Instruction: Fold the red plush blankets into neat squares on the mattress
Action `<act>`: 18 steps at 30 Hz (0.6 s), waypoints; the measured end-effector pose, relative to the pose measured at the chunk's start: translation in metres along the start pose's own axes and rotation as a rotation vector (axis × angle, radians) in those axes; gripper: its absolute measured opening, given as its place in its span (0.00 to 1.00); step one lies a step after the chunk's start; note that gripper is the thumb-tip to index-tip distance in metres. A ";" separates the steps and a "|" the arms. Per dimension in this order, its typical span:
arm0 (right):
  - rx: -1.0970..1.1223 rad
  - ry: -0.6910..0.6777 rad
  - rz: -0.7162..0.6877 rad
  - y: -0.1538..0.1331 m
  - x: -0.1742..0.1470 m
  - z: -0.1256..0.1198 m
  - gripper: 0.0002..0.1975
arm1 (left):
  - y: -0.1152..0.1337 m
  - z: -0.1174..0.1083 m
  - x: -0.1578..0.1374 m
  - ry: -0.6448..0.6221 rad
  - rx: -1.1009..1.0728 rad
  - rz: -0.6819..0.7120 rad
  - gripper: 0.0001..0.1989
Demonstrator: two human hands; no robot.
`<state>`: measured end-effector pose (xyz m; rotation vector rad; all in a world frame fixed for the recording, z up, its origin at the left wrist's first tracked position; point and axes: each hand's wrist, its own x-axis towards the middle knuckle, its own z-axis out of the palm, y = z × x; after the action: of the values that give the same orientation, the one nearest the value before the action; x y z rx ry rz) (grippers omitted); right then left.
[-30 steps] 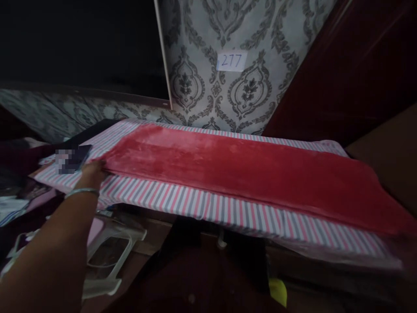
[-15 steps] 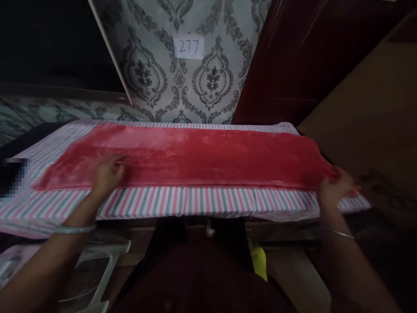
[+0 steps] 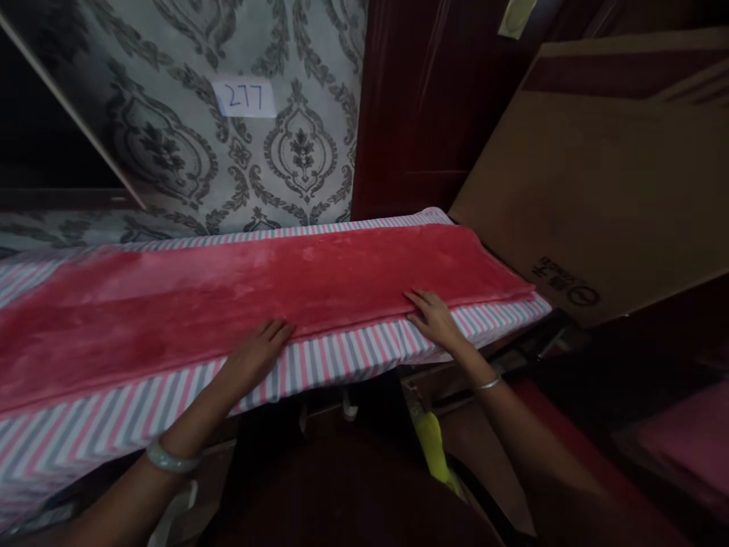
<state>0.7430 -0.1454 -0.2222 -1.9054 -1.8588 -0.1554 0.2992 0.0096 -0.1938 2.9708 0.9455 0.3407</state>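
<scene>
A long folded red plush blanket (image 3: 342,266) lies flat across a striped cloth (image 3: 336,361) in pink, grey and white. My left hand (image 3: 259,353) rests on the blanket's near edge, left of the middle, its fingers stretched out and lying flat. Further right, my right hand (image 3: 433,317) touches the same near edge with its fingers spread. Neither hand grips the fabric. The blanket's left end runs out of view.
Behind the cloth stands a patterned wall with a paper label (image 3: 246,97) reading 277. A dark red door (image 3: 415,114) and a large cardboard box (image 3: 615,167) stand at the right. A dark screen (image 3: 51,137) is at upper left. Something yellow (image 3: 433,448) is below.
My right hand has left the blanket's right end and moved inward along the near edge. My left hand has moved right and now lies flat. The view has turned right.
</scene>
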 end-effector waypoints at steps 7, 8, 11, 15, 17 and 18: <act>-0.043 -0.109 -0.047 -0.016 0.011 -0.010 0.24 | -0.004 -0.007 0.015 0.036 0.041 0.011 0.25; -0.069 -0.110 -0.031 -0.018 0.014 -0.011 0.24 | -0.006 -0.006 0.017 0.065 0.032 0.000 0.24; -0.134 -0.111 0.011 -0.024 0.021 -0.013 0.25 | -0.014 -0.005 0.021 0.160 0.028 -0.046 0.23; -0.137 -0.083 0.024 -0.025 0.021 -0.014 0.28 | -0.019 -0.005 0.015 0.220 0.071 -0.019 0.21; -0.119 -0.058 -0.001 -0.023 0.017 -0.013 0.28 | -0.019 -0.004 0.010 0.192 0.083 0.047 0.21; -0.106 -0.049 -0.021 -0.022 0.015 -0.012 0.27 | -0.019 -0.004 0.008 0.179 0.084 0.081 0.22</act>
<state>0.7256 -0.1372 -0.2003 -1.9775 -1.9386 -0.2196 0.2937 0.0291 -0.1900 3.1035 0.8750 0.5915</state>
